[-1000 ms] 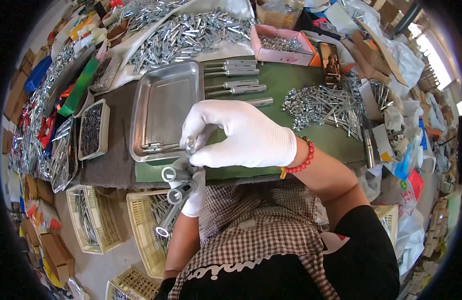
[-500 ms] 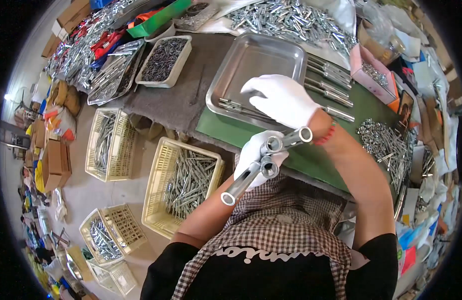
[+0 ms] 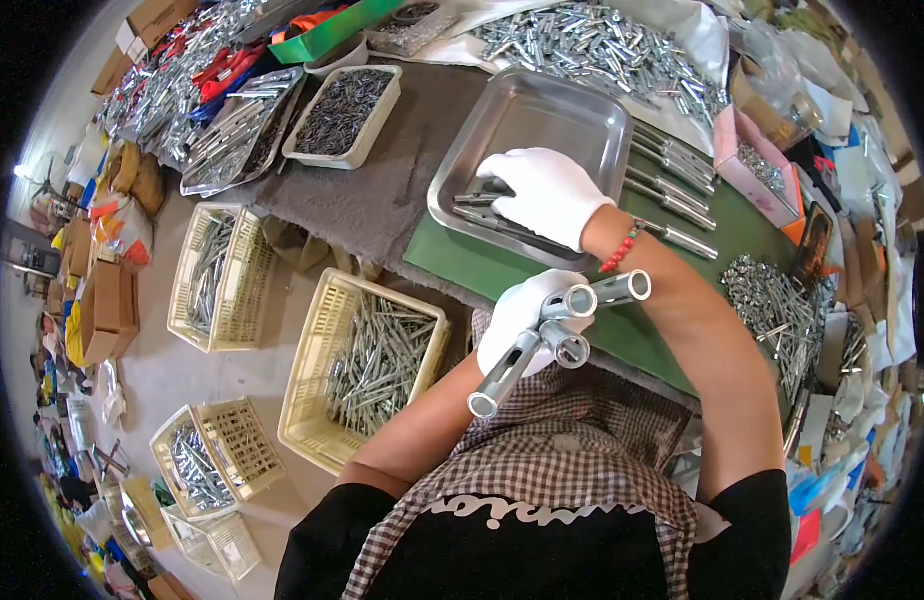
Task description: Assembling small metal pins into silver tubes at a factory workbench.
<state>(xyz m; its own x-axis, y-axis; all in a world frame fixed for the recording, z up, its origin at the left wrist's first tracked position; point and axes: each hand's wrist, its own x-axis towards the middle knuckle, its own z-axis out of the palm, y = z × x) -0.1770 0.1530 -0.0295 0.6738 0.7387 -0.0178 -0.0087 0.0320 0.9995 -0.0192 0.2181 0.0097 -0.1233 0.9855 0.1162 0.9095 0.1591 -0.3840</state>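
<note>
At nine o'clock from the hands, on the floor, stand yellow slatted crates (image 3: 220,277) of long metal pieces, with a larger yellow crate (image 3: 367,365) of the same just beside the person's left forearm at about eight o'clock from the left hand. The left hand (image 3: 517,320), in a white glove, sits close to the body below the table edge with its fingers curled tight around a bundle of metal tubes (image 3: 552,335); one tube slants down toward seven o'clock and the others stick out toward two o'clock, their open round ends showing. At twelve o'clock from it, over the green mat (image 3: 642,320), the right hand (image 3: 544,195), also white-gloved, lies palm down inside the steel tray (image 3: 527,130) with its fingers bent over a few dark metal pieces (image 3: 482,205) at the tray's near-left corner; whether it grips them or only presses on them cannot be told. A red bead bracelet (image 3: 618,250) circles that wrist. At three o'clock from the tray, a row of silver rods (image 3: 672,190) lies on the mat, and a pink box (image 3: 757,170) of small parts stands beyond them. Farther toward four o'clock a loose heap of shiny fittings (image 3: 782,310) rests on the mat.
</note>
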